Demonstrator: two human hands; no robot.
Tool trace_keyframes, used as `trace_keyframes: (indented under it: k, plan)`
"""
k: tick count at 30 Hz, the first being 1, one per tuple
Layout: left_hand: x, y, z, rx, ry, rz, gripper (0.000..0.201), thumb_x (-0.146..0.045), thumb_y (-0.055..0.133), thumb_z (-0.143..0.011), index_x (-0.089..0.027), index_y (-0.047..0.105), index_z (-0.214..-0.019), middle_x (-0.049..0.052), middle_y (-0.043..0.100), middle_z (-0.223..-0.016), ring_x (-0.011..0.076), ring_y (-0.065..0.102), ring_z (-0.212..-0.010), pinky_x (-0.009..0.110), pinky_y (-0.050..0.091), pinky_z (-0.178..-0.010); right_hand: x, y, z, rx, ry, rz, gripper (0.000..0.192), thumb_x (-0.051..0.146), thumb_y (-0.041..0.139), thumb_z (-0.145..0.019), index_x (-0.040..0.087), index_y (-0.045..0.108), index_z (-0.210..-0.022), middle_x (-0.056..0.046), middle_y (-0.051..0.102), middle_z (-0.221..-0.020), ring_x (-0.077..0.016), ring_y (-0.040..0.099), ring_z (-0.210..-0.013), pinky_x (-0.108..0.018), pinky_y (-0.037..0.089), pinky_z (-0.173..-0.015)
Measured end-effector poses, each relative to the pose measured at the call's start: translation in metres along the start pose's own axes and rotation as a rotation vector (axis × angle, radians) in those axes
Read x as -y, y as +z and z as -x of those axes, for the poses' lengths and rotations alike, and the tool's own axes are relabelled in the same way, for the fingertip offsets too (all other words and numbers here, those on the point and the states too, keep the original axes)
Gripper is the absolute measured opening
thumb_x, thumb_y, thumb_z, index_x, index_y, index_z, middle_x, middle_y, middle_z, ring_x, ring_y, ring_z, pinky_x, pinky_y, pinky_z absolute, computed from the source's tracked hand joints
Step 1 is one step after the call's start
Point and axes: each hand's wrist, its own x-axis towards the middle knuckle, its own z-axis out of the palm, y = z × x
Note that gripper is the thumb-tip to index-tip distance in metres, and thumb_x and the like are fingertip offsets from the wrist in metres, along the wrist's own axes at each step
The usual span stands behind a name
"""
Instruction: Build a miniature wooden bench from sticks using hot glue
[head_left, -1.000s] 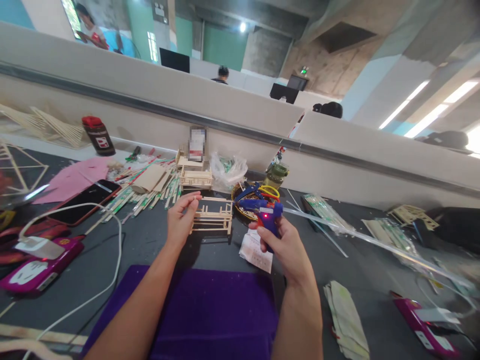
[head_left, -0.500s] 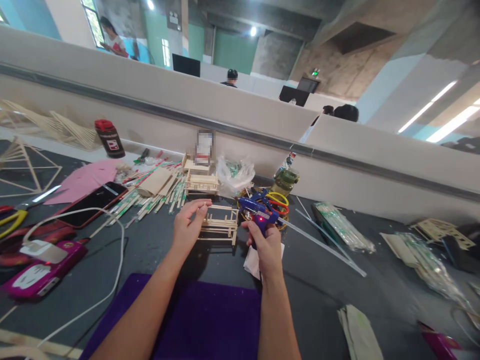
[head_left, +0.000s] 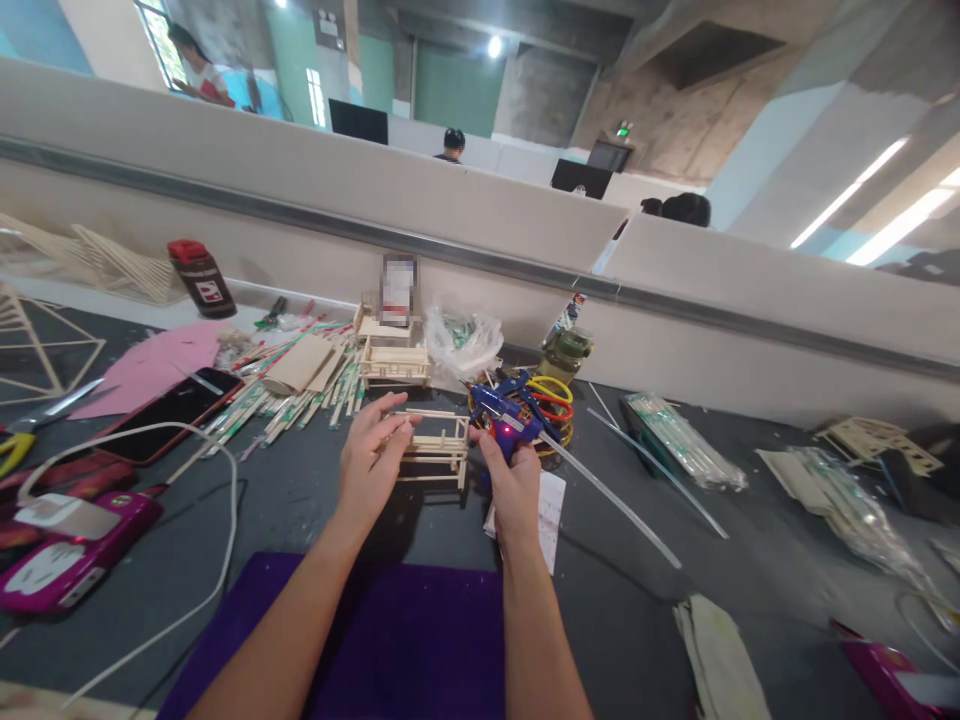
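Observation:
My left hand (head_left: 373, 462) closes round the left end of a small frame of thin wooden sticks (head_left: 439, 450), hiding that end. The frame has rails and short posts and sits just above or on the dark tabletop; I cannot tell which. In my right hand (head_left: 514, 490) is a blue glue gun (head_left: 504, 408) with a glowing red light, its nozzle pointing left past the frame's upper right corner. A long clear glue stick (head_left: 615, 508) trails from its back. Below the right hand lies white paper (head_left: 551, 520).
Behind stand a similar wooden model (head_left: 394, 362) and a plastic bag (head_left: 463, 345). Loose sticks (head_left: 300, 385), a phone (head_left: 169, 415) and a magenta power strip (head_left: 82, 550) with a white cable are left. Packed sticks (head_left: 682, 440) lie right, a purple mat (head_left: 405, 640) in front.
The right hand with the glue gun has moved slightly left, nearer the wooden frame. My left hand keeps its place at the frame, its fingers a little shifted. The whole view has turned slightly.

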Motion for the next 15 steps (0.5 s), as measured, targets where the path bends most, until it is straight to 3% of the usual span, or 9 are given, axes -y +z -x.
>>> trace_keyframes:
  k: [3, 7, 11, 15]
  plan:
    - [-0.0019, -0.0001, 0.0008, -0.018, -0.029, 0.023, 0.022, -0.031, 0.055, -0.091, -0.025, 0.075, -0.098, 0.005, 0.061, -0.125, 0.0236, 0.052, -0.121, 0.042, 0.037, -0.105, 0.0026, -0.0005, 0.0005, 0.013, -0.003, 0.035, 0.036, 0.043, 0.069, -0.079, 0.013, 0.072, -0.097, -0.010, 0.075, -0.099, -0.0238, 0.068, -0.095, -0.039, 0.050, -0.091]
    - [-0.0031, 0.0015, 0.0009, -0.040, -0.177, 0.290, 0.020, -0.031, 0.058, -0.089, -0.024, 0.076, -0.093, 0.006, 0.061, -0.123, 0.0239, 0.053, -0.118, 0.039, 0.041, -0.101, 0.0018, -0.0008, 0.0013, 0.018, -0.005, 0.044, 0.037, 0.044, 0.069, -0.080, 0.013, 0.071, -0.099, -0.010, 0.074, -0.101, -0.0234, 0.067, -0.096, -0.040, 0.049, -0.093]
    - [-0.0055, -0.0003, -0.0014, -0.192, -0.281, 0.475, 0.016, -0.031, 0.063, -0.085, -0.024, 0.077, -0.090, 0.005, 0.058, -0.122, 0.0231, 0.051, -0.120, 0.033, 0.041, -0.101, -0.0015, 0.0006, 0.0022, 0.041, -0.003, 0.015, 0.035, 0.042, 0.069, -0.081, 0.014, 0.070, -0.102, -0.009, 0.074, -0.103, -0.0228, 0.067, -0.097, -0.040, 0.049, -0.094]
    - [-0.0093, -0.0045, -0.0037, -0.322, -0.259, 0.484, 0.017, -0.033, 0.068, -0.083, -0.026, 0.078, -0.094, 0.003, 0.057, -0.106, 0.0183, 0.054, -0.106, 0.027, 0.043, -0.095, -0.0055, 0.0025, 0.0018, 0.061, -0.004, -0.001, 0.031, 0.040, 0.068, -0.082, 0.015, 0.069, -0.100, -0.009, 0.074, -0.103, -0.0226, 0.067, -0.099, -0.040, 0.048, -0.096]
